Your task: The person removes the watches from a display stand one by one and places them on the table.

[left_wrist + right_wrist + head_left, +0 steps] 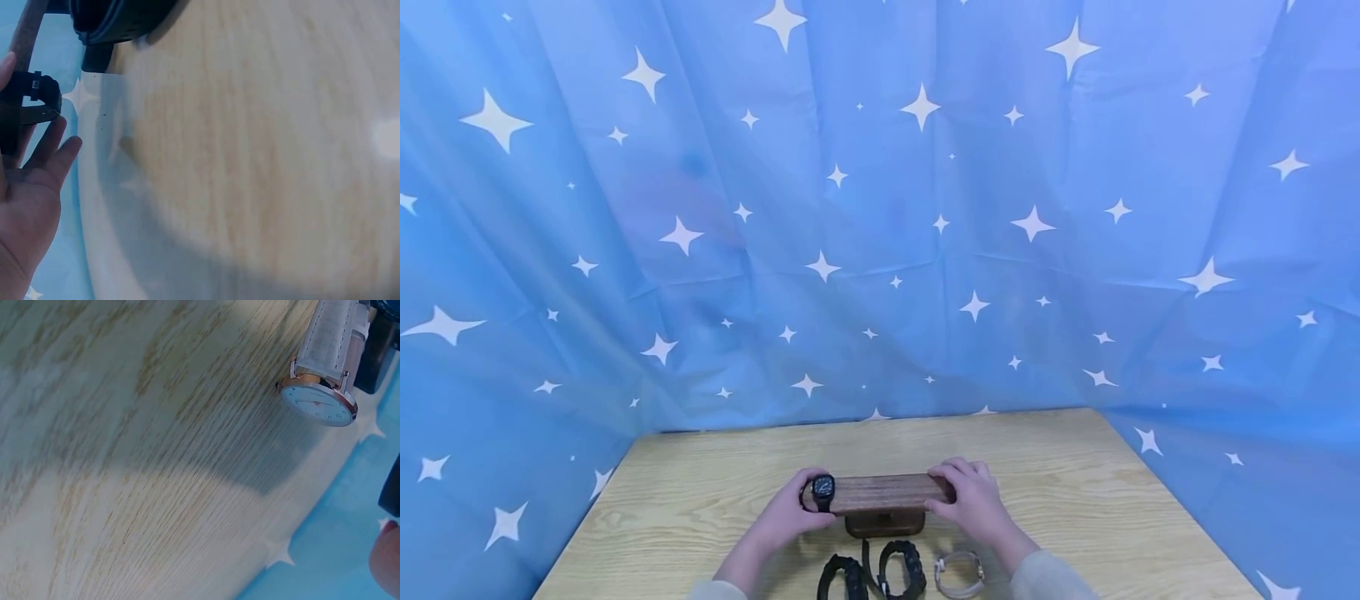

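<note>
**Wooden watch stand with four watches, two hands at the bar**

No brand, label or legible writing on any item; the white dial's markings are too small to read.

Left hand (790,512): one. Fingers curled round the black watch (823,492), which sits on the left end of the bar; the strap shows against the fingertips in the left wrist view.

Wooden stand (886,500): one, a dark horizontal bar on a short base, spanning between the two hands.

Right hand (973,500): one. Fingers curled over the right end of the bar, gripping it.

Loose watches on the table (1075,500), on the near side of the fingers: three. Two black with braided straps (850,577) (901,568), just below the stand; one white-faced watch (958,573) with pale strap and rose-gold rim, beside the right wrist.

Backdrop: blue curtain (880,208) with white stars.
</note>
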The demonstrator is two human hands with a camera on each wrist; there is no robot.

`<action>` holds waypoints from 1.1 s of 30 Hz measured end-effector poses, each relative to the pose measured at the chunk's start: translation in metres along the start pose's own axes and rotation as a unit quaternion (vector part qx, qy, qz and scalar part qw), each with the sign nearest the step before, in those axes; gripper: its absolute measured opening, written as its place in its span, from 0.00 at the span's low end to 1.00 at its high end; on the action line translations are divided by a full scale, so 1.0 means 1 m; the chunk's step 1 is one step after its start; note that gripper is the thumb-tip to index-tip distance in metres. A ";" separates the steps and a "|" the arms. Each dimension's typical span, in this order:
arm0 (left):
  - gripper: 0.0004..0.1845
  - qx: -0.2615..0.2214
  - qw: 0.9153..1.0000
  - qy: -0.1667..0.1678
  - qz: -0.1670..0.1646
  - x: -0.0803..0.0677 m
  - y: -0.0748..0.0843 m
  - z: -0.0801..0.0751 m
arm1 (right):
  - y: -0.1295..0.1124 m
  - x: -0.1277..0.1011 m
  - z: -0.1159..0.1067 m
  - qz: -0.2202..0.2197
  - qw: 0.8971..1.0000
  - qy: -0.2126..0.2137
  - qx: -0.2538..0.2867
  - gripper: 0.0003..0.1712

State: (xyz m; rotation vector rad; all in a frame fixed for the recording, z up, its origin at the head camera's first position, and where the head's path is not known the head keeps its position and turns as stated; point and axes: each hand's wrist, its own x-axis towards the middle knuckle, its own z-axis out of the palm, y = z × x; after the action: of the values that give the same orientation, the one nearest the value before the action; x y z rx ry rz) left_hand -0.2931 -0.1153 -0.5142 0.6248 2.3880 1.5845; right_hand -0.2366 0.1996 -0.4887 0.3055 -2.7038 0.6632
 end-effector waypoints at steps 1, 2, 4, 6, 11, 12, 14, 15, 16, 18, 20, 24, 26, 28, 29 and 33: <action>0.39 -0.013 1.000 0.000 -0.003 0.000 -0.001 0.000 | 0.000 0.000 0.000 0.000 1.000 0.000 0.001 0.26; 0.39 -0.025 1.000 -0.001 -0.004 -0.001 -0.002 0.001 | 0.000 0.000 0.000 -0.001 1.000 0.000 0.000 0.26; 0.39 -0.046 0.999 0.000 -0.006 -0.002 -0.003 0.001 | 0.000 0.000 0.000 -0.002 1.000 0.000 0.000 0.26; 0.38 -0.065 0.998 0.001 -0.005 -0.004 -0.003 0.002 | 0.000 0.000 0.001 -0.002 1.000 -0.003 0.001 0.26; 0.37 -0.068 0.997 0.025 -0.004 -0.008 -0.003 0.000 | 0.001 0.000 0.001 -0.001 1.000 -0.006 0.001 0.26; 0.37 -0.058 0.998 0.033 -0.004 -0.009 -0.003 0.000 | 0.001 0.001 0.001 0.000 1.000 -0.005 0.001 0.26; 0.36 -0.048 0.998 0.045 -0.001 -0.010 -0.002 -0.001 | 0.001 0.001 0.000 0.000 1.000 -0.004 -0.001 0.26; 0.36 -0.044 0.998 0.052 -0.001 -0.011 0.000 -0.001 | 0.001 0.000 0.000 0.001 1.000 -0.003 -0.003 0.26; 0.36 -0.040 0.998 0.058 0.000 -0.013 0.002 -0.002 | 0.001 0.000 0.000 0.000 1.000 -0.003 -0.005 0.26; 0.34 -0.035 0.997 0.068 0.001 -0.017 0.009 -0.003 | 0.001 0.000 0.000 -0.001 1.000 -0.003 -0.006 0.26; 0.34 -0.028 0.997 0.077 0.002 -0.020 0.016 -0.005 | 0.000 0.000 0.000 -0.002 1.000 -0.002 -0.006 0.25; 0.33 -0.008 0.996 0.090 0.005 -0.023 0.023 -0.008 | 0.000 0.000 0.000 0.000 1.000 -0.002 -0.003 0.25; 0.33 0.006 0.996 0.093 0.008 -0.022 0.020 -0.009 | -0.001 0.000 -0.001 0.001 1.000 -0.002 -0.003 0.26; 0.34 0.018 0.995 0.093 0.010 -0.020 0.017 -0.011 | -0.001 0.000 -0.001 0.003 1.000 -0.003 -0.002 0.26; 0.33 0.021 0.995 0.092 0.011 -0.019 0.016 -0.012 | -0.002 0.000 -0.002 0.003 1.000 -0.004 0.000 0.26; 0.32 0.032 0.995 0.091 0.018 -0.018 0.019 -0.016 | -0.002 0.000 -0.004 0.005 1.000 -0.008 0.003 0.26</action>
State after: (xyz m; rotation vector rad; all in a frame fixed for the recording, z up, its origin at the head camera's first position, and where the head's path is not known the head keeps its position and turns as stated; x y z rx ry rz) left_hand -0.2794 -0.1307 -0.4915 0.5621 2.5800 1.6513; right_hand -0.2348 0.1992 -0.4848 0.3009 -2.7208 0.6740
